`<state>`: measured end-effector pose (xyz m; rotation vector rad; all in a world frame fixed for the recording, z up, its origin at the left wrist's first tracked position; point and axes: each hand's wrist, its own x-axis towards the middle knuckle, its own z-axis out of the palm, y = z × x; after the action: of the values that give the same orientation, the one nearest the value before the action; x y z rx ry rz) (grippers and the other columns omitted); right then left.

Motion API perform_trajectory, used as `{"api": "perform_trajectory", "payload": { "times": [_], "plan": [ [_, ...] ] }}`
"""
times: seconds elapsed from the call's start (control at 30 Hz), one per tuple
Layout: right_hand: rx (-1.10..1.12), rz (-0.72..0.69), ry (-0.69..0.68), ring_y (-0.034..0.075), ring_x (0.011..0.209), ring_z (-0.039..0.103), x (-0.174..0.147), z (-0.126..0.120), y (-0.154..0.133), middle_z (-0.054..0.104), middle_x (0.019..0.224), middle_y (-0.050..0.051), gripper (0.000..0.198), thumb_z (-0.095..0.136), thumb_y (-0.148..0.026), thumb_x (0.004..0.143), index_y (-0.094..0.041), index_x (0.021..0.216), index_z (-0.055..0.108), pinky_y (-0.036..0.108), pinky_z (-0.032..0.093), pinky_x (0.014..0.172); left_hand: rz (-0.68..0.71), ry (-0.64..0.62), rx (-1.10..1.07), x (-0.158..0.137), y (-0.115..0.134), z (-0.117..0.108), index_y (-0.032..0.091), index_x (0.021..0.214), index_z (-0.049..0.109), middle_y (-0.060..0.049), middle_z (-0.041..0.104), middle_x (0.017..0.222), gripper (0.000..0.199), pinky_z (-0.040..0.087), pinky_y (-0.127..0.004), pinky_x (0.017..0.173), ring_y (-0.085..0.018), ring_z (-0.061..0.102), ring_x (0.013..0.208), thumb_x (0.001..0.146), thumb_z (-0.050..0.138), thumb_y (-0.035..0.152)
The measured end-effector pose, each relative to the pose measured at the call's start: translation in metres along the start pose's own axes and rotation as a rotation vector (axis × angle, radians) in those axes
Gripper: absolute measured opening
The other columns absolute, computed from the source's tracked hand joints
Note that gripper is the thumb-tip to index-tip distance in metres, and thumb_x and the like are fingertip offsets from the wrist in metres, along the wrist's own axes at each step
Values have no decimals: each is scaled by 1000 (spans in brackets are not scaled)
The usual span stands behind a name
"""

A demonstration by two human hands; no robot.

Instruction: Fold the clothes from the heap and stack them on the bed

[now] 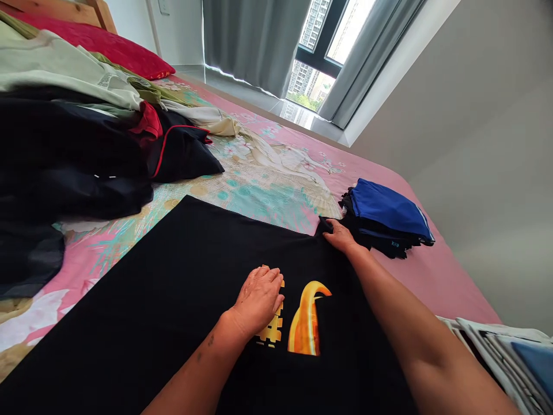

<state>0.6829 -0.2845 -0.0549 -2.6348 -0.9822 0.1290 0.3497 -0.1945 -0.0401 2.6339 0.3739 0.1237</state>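
Observation:
A black T-shirt (168,288) with a yellow and orange print (306,320) lies spread over the bed in front of me. My left hand (258,297) rests flat on it with the fingers stretched out, covering part of the print. At the shirt's far right edge, my right hand (340,235) is closed on a bunched bit of the black cloth; its fingertips are partly hidden by the fabric. Just beyond that hand sits a folded stack of clothes with a blue garment (386,207) on top.
Loose dark clothing (64,155) and a pale green garment (73,66) are heaped on the left. A red pillow (116,49) lies behind them. More folded clothes (496,357) stand at the lower right. The patterned bedsheet (259,178) reaches toward the curtained window.

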Motion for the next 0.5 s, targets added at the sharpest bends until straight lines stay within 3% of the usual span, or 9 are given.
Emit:
{"api": "perform_trajectory", "payload": {
  "times": [0.1,0.23,0.37,0.43,0.5],
  "plan": [
    [20,-30,64,25,86,59,-10,-9,-8,65,90,11,26,55,-35,80,-17,94,66,39,43,79,5,-22,5,-1,-1,-1,20,123,57,-8,53,136,40,29,-43,111,-27,42,128,86,49,33],
    [82,-109,280,22,84,58,-55,-53,-35,63,90,10,28,46,-37,85,-16,91,63,37,44,80,4,-47,-1,-2,1,-5,17,126,55,-10,51,137,44,27,-43,112,-27,41,129,86,48,33],
    [104,-268,432,21,84,58,-161,-90,-47,63,89,8,24,49,-39,87,-18,93,60,37,47,79,43,-43,-2,-4,1,-9,15,125,57,-11,52,136,45,27,-44,112,-29,41,129,84,49,33],
    [98,-321,473,25,96,59,-228,-84,-38,63,101,10,25,52,-35,86,-19,104,58,42,48,86,51,-63,-3,-6,0,-9,16,123,59,-12,54,134,44,27,-46,111,-30,42,128,84,48,33],
    [65,-363,463,28,106,58,-290,-60,-22,62,108,10,26,52,-31,86,-22,109,57,47,48,89,59,-106,-25,-7,-2,-6,20,119,62,-10,55,134,40,29,-46,109,-30,45,126,84,46,32]
  ]
}}
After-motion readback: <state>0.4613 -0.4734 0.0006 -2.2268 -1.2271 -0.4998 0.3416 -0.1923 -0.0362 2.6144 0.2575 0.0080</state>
